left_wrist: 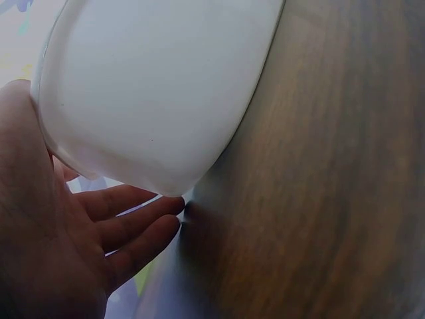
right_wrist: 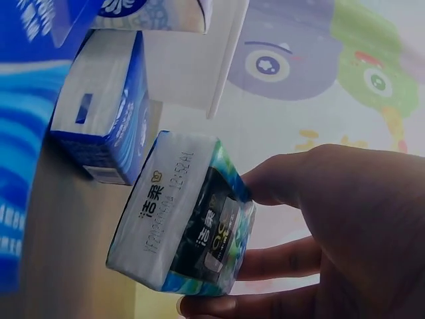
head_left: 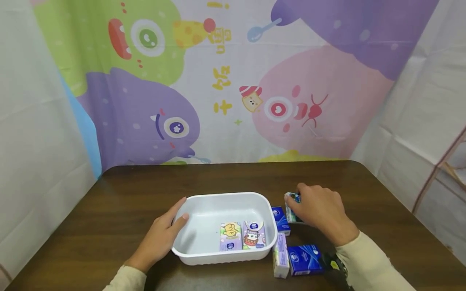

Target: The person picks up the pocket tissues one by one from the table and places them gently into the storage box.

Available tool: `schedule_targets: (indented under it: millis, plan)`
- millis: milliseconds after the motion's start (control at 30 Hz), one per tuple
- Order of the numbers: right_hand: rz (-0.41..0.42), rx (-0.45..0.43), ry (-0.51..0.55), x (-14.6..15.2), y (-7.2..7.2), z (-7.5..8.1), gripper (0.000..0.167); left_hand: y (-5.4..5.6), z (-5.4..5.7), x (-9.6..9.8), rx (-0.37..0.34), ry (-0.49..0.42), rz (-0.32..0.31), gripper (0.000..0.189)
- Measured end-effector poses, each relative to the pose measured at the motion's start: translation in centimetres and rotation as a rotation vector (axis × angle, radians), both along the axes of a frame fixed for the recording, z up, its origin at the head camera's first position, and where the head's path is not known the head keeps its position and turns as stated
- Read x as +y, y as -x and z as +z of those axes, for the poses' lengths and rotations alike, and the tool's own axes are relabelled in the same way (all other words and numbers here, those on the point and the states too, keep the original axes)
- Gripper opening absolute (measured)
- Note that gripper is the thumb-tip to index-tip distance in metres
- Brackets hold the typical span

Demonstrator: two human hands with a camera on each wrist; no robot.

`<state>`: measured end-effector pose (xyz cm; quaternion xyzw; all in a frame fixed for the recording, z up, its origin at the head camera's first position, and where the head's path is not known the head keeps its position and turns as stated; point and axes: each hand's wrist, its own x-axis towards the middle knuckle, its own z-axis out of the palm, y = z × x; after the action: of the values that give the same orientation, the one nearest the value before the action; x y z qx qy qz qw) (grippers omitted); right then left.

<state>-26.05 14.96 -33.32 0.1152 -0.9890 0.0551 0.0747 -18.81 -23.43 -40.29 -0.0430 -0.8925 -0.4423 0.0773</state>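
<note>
My left hand [head_left: 160, 234] holds the left end of a white plastic basin [head_left: 225, 258], thumb over the rim and fingers along the outer wall. In the left wrist view those fingers [left_wrist: 143, 229] lie against the basin's outside [left_wrist: 153, 100], low near the table. To the right of the basin, my right hand [head_left: 324, 208] grips a small green, black and white tissue pack [head_left: 292, 214] between thumb and fingers. The right wrist view shows this pack's printed end [right_wrist: 159, 212] tilted. Two lilac cartoon tissue packs [head_left: 230, 236] [head_left: 254, 234] lie flat in the basin's right half.
Beside the basin's right wall are a blue tissue pack [head_left: 280, 221], a lilac pack [head_left: 280, 255] on its side and another blue pack [head_left: 305, 260] by the right sleeve. The brown table [head_left: 127, 202] ends at a cartoon-printed curtain [head_left: 225, 141].
</note>
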Motion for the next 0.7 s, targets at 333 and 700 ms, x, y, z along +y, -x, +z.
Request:
schedule_targets:
  millis: [333,700]
  plan:
    - [0.012,0.04,0.009,-0.42,-0.33,0.34,0.056,-0.06,-0.04,0.03,-0.001,0.003,0.004,0.056]
    - [0.022,0.063,0.023,-0.87,-0.59,0.54,0.057,0.06,-0.15,-0.04,-0.004,0.003,0.003,0.057]
